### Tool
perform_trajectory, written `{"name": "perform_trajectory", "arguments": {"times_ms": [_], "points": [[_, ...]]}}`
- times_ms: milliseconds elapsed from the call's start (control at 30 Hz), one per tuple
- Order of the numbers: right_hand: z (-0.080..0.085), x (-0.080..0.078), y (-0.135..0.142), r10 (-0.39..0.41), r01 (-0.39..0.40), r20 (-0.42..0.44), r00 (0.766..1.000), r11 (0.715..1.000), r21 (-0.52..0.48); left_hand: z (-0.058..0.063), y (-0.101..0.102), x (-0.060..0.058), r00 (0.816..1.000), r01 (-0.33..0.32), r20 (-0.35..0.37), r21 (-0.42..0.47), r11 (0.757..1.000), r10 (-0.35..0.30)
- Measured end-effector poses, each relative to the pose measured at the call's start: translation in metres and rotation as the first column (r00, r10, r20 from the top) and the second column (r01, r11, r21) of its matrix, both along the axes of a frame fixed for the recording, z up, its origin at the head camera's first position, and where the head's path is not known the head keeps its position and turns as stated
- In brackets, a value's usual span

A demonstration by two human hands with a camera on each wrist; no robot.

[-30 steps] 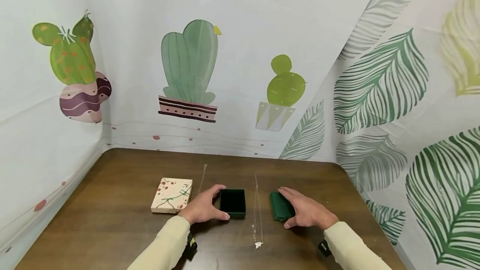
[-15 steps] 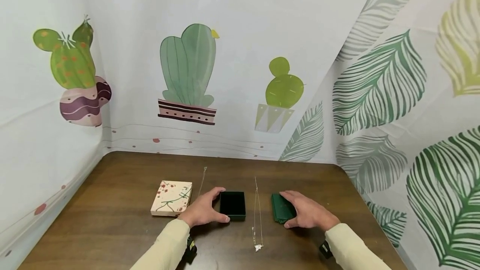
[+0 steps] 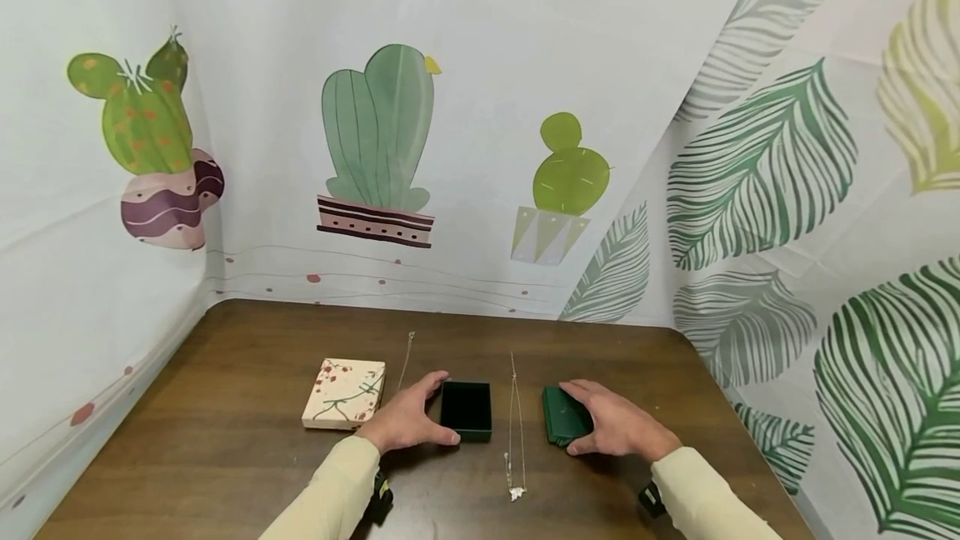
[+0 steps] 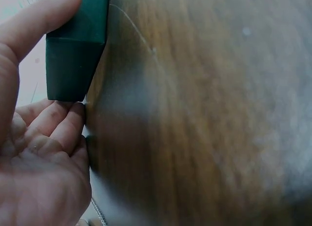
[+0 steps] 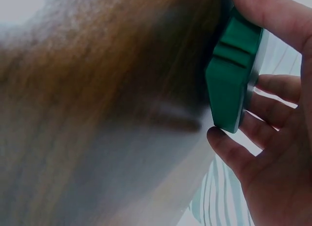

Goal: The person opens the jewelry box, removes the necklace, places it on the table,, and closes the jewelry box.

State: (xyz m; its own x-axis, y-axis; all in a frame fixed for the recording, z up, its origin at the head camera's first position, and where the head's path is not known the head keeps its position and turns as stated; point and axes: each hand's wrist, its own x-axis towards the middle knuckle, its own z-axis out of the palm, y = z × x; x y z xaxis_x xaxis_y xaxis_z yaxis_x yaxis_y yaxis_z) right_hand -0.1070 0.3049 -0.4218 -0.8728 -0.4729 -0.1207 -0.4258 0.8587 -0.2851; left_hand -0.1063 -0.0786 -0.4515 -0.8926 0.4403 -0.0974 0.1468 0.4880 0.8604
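An open square dark-green jewellery box (image 3: 466,412) stands on the table, showing its black inside. My left hand (image 3: 408,417) holds it from the left, thumb on the near side and fingers at the far side; the left wrist view shows the thumb on the box wall (image 4: 75,65). To the right, my right hand (image 3: 618,419) holds a flat green box lid (image 3: 564,415) between thumb and fingers. Grooves show along the lid's edge (image 5: 234,60) in the right wrist view. Between the hands lies a thin chain necklace (image 3: 517,423) with a small silvery pendant (image 3: 516,493).
A cream box (image 3: 345,394) with a floral branch print lies left of my left hand. Behind that hand, a second fine chain (image 3: 407,357) is partly hidden. The brown wooden table (image 3: 247,457) ends at printed cloth walls (image 3: 480,190) at the back and sides.
The view shifts slightly, down and back. Both hands, the green box, the lid and the necklaces keep their places.
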Motion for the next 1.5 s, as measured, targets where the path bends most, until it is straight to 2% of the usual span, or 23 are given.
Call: {"name": "perform_trajectory", "arguments": {"times_ms": [233, 533, 900, 1200, 1500], "points": [[0.002, 0.000, -0.001, 0.016, -0.016, -0.030, 0.999, 1.000, 0.012, 0.000, 0.000, 0.000, 1.000, 0.001, 0.002, -0.005, 1.000, -0.001], [0.004, -0.003, -0.001, 0.005, -0.004, -0.023, 1.000, 1.000, 0.016, 0.001, 0.001, 0.001, 1.000, -0.006, -0.017, -0.028, 1.000, 0.005], [0.012, -0.002, -0.004, 0.021, -0.019, -0.066, 0.998, 0.999, 0.030, 0.004, 0.000, 0.003, 1.000, 0.020, -0.013, 0.013, 1.000, -0.020], [0.015, -0.002, -0.002, 0.027, -0.023, -0.102, 0.994, 0.999, 0.037, 0.004, 0.002, 0.004, 0.999, 0.021, -0.047, -0.015, 1.000, -0.022], [0.020, -0.001, -0.002, 0.014, -0.011, -0.086, 0.996, 0.999, 0.040, 0.004, 0.002, 0.005, 0.998, 0.026, -0.051, -0.012, 1.000, -0.026]]}}
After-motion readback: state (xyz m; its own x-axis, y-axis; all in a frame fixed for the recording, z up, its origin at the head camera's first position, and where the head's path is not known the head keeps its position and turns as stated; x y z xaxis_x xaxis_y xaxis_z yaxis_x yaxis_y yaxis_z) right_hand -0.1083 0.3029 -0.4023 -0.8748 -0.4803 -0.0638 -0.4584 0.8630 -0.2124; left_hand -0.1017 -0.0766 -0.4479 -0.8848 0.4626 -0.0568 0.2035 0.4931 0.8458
